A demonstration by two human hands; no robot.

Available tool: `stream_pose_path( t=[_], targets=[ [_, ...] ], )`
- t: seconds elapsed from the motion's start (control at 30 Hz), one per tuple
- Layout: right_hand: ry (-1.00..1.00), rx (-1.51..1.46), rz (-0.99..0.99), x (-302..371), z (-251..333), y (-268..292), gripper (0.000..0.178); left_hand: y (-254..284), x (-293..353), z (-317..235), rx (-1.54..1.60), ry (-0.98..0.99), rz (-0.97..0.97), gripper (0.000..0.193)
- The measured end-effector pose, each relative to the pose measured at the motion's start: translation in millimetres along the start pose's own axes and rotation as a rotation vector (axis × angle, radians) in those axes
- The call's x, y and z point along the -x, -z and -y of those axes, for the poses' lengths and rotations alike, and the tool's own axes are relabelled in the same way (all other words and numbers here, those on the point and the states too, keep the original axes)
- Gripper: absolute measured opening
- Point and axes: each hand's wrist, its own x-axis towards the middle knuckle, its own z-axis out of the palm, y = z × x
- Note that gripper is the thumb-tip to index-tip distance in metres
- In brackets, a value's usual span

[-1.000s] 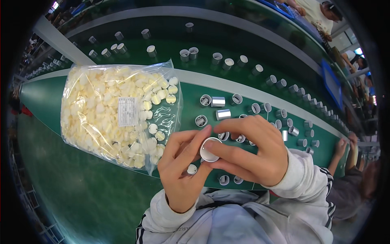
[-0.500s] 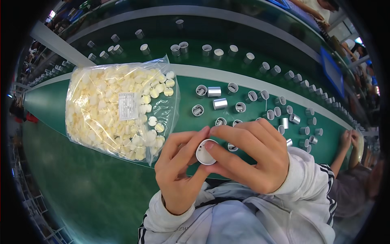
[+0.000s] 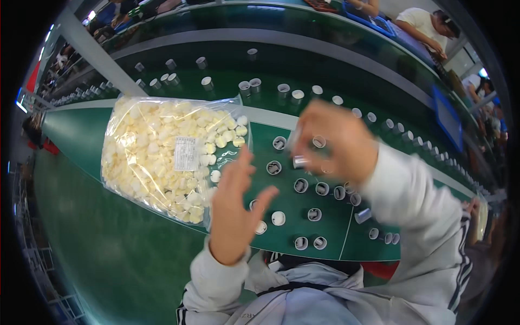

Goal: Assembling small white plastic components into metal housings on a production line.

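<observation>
My left hand [image 3: 234, 203] hovers over the table beside the right edge of a clear plastic bag [image 3: 146, 157] full of small cream-white round pieces. Its fingers are stretched, the thumb is apart, and nothing is in it. To the right, my right hand [image 3: 338, 143] reaches over the silver metal cups, smeared by motion. A blurred silver cylinder [image 3: 292, 142] is at its fingertips; whether it is gripped cannot be told. Another cylinder [image 3: 299, 161] lies on its side below the fingers. Close to my left thumb stands a cup with a white face [image 3: 278, 218].
Several open cups [image 3: 300, 186] with dark and metal parts inside stand on the green table. Behind a pale rail, more cups [image 3: 283, 90] line a green strip. A blue tray [image 3: 447, 116] is at the far right. A person in white [image 3: 422, 27] works across the line.
My hands have parted from the white-faced cup they held together. The left has opened and the right has moved away and forward to the cups. The view has shifted slightly.
</observation>
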Motion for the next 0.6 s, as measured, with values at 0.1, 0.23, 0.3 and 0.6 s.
stream_pose_path(
  t=[0.1,0.23,0.3,0.6],
  targets=[
    [-0.286,0.188,0.063,-18,-136,59,0.012,19,-44,8,-0.05,0.05,-0.007,0.049],
    [-0.35,0.407,0.303,-18,-275,34,0.019,14,-149,27,-0.419,-0.436,0.122,0.055],
    [-0.352,0.374,0.311,-18,-287,9,0.018,-5,-193,69,-0.601,-0.368,0.208,0.062],
    [-0.449,0.396,0.715,-71,-201,-9,0.055,-85,-298,146,-0.841,-0.421,0.61,0.043]
  ],
)
